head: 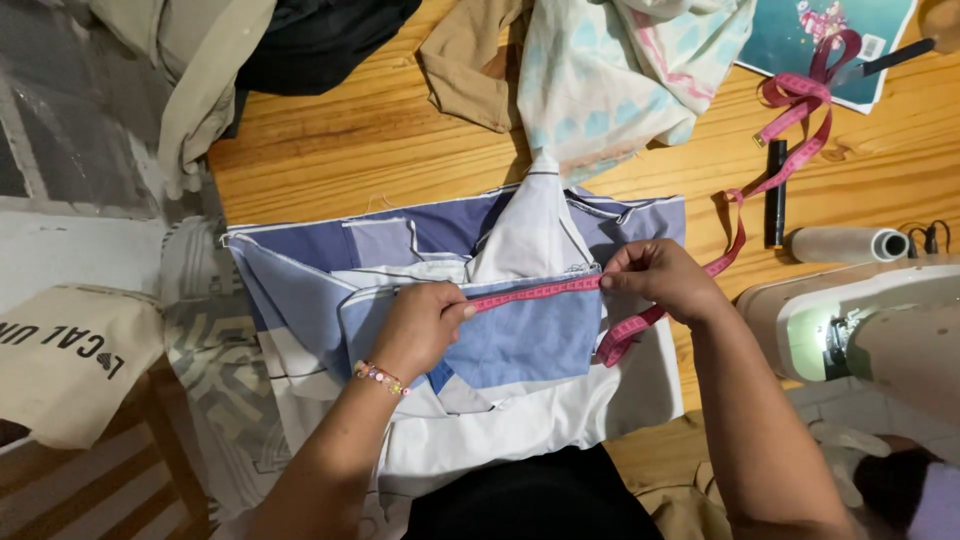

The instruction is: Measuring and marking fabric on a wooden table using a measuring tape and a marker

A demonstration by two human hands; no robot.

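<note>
The left hand (425,325) pinches one end of a pink measuring tape (535,291) against the top edge of a blue and white garment (520,345), thumb and fingers closed on it. The right hand (660,280) clamps the tape further along, at the far corner of the same blue panel, so the tape runs taut between the two grips along the hem. The garment lies flat on the wooden desk (360,140), directly in front of the person, with its lower part hanging over the near edge.

The slack tail of the tape loops from the right hand back across the desk toward a black marker (775,195); if it snags there, the pull could drag the taut span off the edge. The fabric could also slide or pucker under either grip, skewing the reading.

The tape's markings are too small to read. The sewing machine (870,325) is cut off at the right, and a thread spool (850,244) sits just behind it. The heaped fabrics (620,70) at the far side overlap, so their shapes stay unclear.
</note>
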